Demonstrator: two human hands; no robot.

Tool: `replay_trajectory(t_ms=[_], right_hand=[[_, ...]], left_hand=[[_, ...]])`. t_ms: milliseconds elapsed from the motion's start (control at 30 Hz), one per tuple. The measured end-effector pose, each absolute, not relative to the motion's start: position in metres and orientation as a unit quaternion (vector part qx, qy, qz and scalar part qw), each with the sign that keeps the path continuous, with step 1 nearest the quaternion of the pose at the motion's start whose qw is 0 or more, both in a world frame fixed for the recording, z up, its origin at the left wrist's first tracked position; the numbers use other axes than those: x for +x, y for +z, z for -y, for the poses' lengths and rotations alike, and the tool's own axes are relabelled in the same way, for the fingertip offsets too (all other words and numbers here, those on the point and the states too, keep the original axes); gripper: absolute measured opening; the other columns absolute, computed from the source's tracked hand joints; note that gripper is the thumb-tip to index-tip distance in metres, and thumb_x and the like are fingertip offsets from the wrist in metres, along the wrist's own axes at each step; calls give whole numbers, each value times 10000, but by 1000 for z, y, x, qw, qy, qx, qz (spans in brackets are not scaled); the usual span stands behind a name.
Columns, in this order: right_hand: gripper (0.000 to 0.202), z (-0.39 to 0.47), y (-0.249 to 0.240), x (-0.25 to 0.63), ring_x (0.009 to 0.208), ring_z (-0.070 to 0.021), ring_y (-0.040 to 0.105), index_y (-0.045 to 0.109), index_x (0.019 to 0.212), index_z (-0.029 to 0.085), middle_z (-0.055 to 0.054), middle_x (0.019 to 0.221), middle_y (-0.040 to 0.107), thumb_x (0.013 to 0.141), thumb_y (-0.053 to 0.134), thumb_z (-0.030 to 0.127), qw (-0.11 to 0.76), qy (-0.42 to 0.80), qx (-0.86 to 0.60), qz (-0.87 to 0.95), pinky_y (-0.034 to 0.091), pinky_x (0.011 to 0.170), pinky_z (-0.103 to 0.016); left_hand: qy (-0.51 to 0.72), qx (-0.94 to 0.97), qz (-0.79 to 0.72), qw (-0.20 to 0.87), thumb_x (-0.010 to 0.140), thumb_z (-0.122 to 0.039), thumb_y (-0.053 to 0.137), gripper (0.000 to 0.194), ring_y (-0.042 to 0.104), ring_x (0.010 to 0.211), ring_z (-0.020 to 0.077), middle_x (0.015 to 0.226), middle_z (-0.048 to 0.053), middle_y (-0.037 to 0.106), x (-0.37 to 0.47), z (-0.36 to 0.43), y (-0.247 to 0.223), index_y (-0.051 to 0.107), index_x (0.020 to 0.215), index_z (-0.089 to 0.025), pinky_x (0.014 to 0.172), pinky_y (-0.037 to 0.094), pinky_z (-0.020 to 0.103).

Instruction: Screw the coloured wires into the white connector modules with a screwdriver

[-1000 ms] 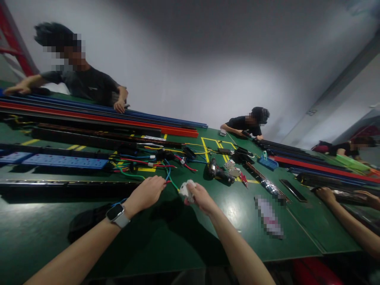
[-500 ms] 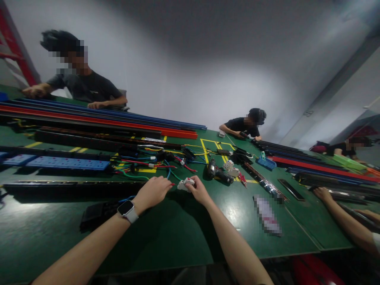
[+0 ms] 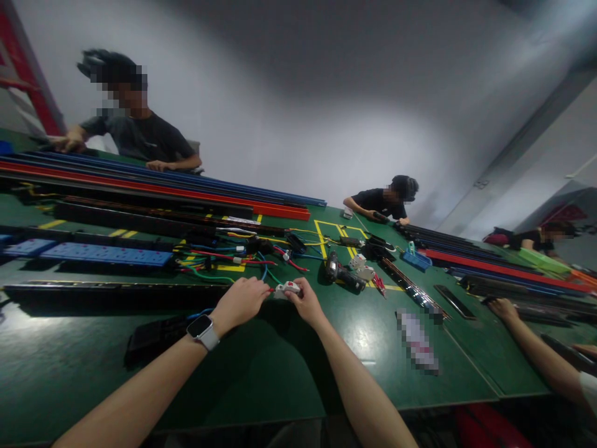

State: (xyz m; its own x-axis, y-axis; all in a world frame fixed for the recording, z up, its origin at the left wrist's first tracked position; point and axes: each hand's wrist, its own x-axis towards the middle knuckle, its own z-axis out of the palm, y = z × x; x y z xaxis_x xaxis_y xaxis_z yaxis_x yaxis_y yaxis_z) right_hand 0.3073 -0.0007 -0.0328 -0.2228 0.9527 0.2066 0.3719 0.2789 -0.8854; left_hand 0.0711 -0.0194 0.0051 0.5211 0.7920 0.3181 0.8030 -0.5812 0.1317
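Observation:
My left hand (image 3: 243, 303), a watch (image 3: 203, 331) on its wrist, is closed on a red wire (image 3: 271, 290) whose end pokes out past the fingertips. Pinched between the thumb and fingers of my right hand (image 3: 306, 302) is a small white circuit breaker (image 3: 283, 290) with a red part on top. The wire end is right at the breaker's left side; I cannot tell whether it is inside. Just behind both hands lie a green wire (image 3: 275, 275) and several loose coloured wires with bare ends.
A cordless drill (image 3: 344, 274) lies right of my hands, beside more white breakers (image 3: 362, 266). Blue socket strips (image 3: 105, 253) and a black rail (image 3: 116, 298) stretch left. A phone (image 3: 454, 302) is at the right. Co-workers sit around the green table (image 3: 224, 386); a co-worker's arm (image 3: 532, 336) reaches in from the right.
The breaker in my right hand has turned and shifted slightly left, closing the gap to the red wire's end. My left hand stays nearly in place.

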Motion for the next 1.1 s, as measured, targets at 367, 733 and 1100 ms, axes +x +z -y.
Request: replay_trajectory(t_ms=[367,733,1100], right_hand=[[284,8,-49,302,849,-219,634,539,1126,319,32,967,666,898,677,418,363,309,-485,733,459,773,-329],[214,15,-45,300,943,-208,624,470,1142,241,-28,1029,621,951,558,282,356,270,-451,772,517,874,-348],[482,-19,18,390,1358,-258,445,402,1456,190,-143,1440,490,976,453,202,263,80,-605,747,343,1136,-395]], left_hand=[[-157,-888,431,31,1004,-282,417,293,613,941,267,980,118,720,71,24,7,698,1060,-221,865,414,408],[-134,-885,447,4,957,-385,562,325,635,982,266,1020,67,730,80,19,7,623,1273,-337,867,387,377],[-163,-879,448,-17,983,-382,516,202,659,914,244,941,64,731,84,14,1,663,1033,-252,995,367,432]])
